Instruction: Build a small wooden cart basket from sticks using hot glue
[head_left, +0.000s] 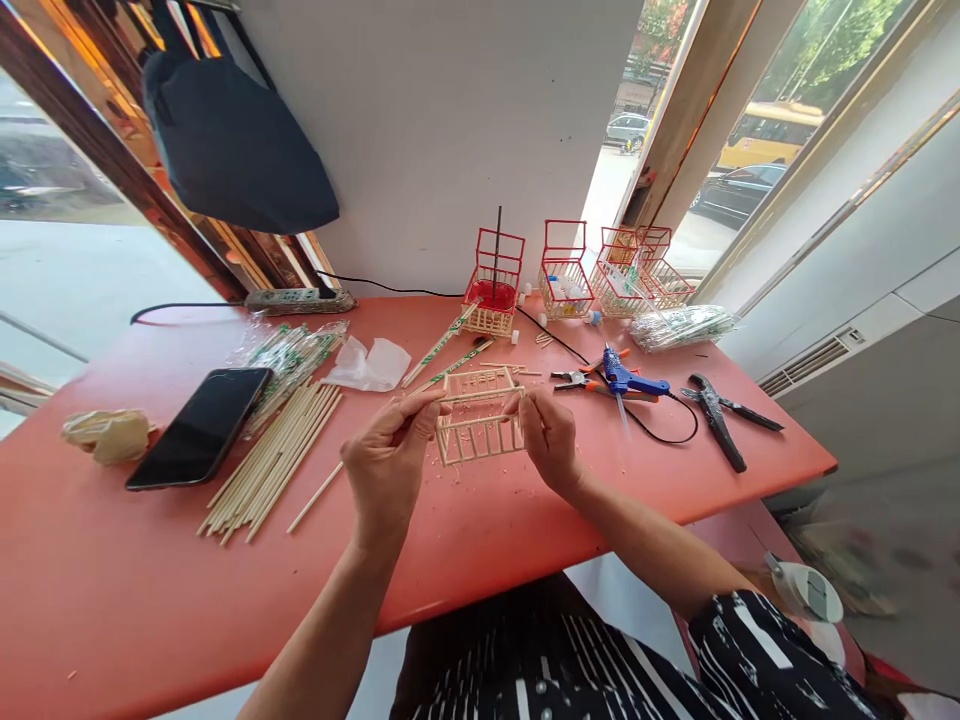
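Observation:
A small openwork frame of thin wooden sticks (480, 442) is held up between both hands over the middle of the table. My left hand (390, 455) pinches its upper left corner between thumb and fingers. At the upper right corner, my right hand (550, 432) grips it the same way, the fingertips partly hidden. Little wood scraps lie on the table beneath the frame. To the left rests a bundle of bare sticks (274, 460), with one loose stick (315, 497) beside it.
On the red table (480, 540) lie a phone (201, 425), a blue glue gun (628, 378), cutters (581, 380) and black-handled pliers (720, 415). Several stick baskets with red rims (566, 280) stand along the back. A power strip (300, 299) sits at the back left.

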